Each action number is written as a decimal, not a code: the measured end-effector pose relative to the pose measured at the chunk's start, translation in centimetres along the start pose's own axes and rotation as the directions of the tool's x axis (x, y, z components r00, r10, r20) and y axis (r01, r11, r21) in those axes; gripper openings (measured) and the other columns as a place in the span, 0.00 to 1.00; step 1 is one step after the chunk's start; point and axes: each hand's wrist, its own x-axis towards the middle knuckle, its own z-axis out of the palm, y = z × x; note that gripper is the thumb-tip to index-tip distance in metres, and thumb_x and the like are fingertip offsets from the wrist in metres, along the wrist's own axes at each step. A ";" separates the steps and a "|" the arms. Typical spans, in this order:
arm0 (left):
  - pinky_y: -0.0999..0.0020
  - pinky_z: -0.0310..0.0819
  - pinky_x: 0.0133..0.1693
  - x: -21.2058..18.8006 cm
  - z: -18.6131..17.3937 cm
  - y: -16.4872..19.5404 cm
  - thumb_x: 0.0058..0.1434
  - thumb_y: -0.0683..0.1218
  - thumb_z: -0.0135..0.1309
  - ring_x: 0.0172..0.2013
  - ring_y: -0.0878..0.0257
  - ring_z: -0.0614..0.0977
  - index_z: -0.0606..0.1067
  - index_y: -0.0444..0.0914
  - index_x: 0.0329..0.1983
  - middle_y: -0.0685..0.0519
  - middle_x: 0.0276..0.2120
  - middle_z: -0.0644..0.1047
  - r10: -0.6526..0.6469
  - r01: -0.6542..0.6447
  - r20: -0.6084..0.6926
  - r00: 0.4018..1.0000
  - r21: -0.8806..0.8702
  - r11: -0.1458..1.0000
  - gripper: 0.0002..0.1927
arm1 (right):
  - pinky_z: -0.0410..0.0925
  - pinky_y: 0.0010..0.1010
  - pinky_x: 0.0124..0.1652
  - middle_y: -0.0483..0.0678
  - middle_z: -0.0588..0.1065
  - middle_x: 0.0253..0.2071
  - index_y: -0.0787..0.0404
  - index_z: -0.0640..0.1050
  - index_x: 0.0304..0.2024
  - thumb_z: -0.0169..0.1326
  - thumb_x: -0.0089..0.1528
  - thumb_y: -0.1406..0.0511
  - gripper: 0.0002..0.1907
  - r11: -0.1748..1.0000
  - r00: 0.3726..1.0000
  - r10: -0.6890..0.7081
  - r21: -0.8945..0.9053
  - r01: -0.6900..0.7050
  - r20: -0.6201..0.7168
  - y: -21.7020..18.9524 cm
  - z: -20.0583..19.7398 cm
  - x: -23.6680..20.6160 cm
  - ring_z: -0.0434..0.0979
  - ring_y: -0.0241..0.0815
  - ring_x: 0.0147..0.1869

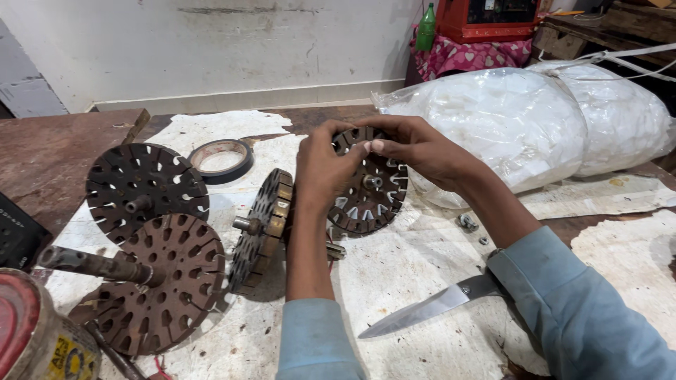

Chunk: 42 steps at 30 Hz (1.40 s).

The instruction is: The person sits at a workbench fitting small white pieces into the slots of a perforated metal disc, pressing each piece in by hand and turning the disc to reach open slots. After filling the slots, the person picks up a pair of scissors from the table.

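Slotted metal disc point(370, 190) is held up on its edge over the bench point(422, 267), pinched at the top by the left hand point(320, 172) and right hand point(415, 148) — both closed on it. Something tiny may be pressed in; it is hard to see. Fingers could be scraped by the slots, or the sleeve cut by the knife point(429, 306) lying close.

The round slotted metal motor core point(370, 184) held upright is rusty dark brown with pale slots ringing its rim. Three more slotted rusty brown discs point(146, 184) share that colour. The worn wooden table point(42, 151) is reddish brown under a stained white paper sheet point(415, 274). The sleeves point(581, 309) are light blue, the knife blade point(422, 312) silver, the plastic bottle point(426, 28) green, the crumpled plastic bundle point(507, 112) white.
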 end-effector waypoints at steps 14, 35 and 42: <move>0.55 0.78 0.49 0.0 0.5 0.2 0.51 0.53 0.67 0.46 0.50 0.85 0.80 0.37 0.47 0.41 0.43 0.83 0.058 -0.055 -0.027 0.998 0.091 0.994 0.23 | 0.76 0.30 0.55 0.48 0.77 0.51 0.63 0.73 0.60 0.57 0.64 0.64 0.23 0.997 0.997 -0.054 0.056 0.057 -0.051 0.8 0.1 0.1 0.79 0.36 0.54; 0.62 0.79 0.36 -0.2 1.1 -1.3 0.52 0.59 0.63 0.31 0.59 0.88 0.80 0.39 0.39 0.48 0.28 0.84 0.001 -0.001 -0.049 0.999 -0.005 1.000 0.21 | 0.75 0.28 0.51 0.50 0.80 0.49 0.64 0.76 0.61 0.55 0.65 0.65 0.21 0.998 0.997 -0.017 -0.065 0.012 -0.074 -1.0 0.5 -0.5 0.80 0.35 0.51; 0.62 0.79 0.37 -0.2 0.9 -1.0 0.51 0.56 0.65 0.32 0.59 0.88 0.80 0.39 0.41 0.48 0.30 0.85 -0.007 0.005 -0.043 0.999 -0.044 0.999 0.20 | 0.75 0.26 0.43 0.48 0.81 0.44 0.63 0.78 0.58 0.59 0.62 0.67 0.21 0.999 0.986 0.027 -0.026 -0.031 -0.162 -1.3 1.2 -0.2 0.80 0.34 0.45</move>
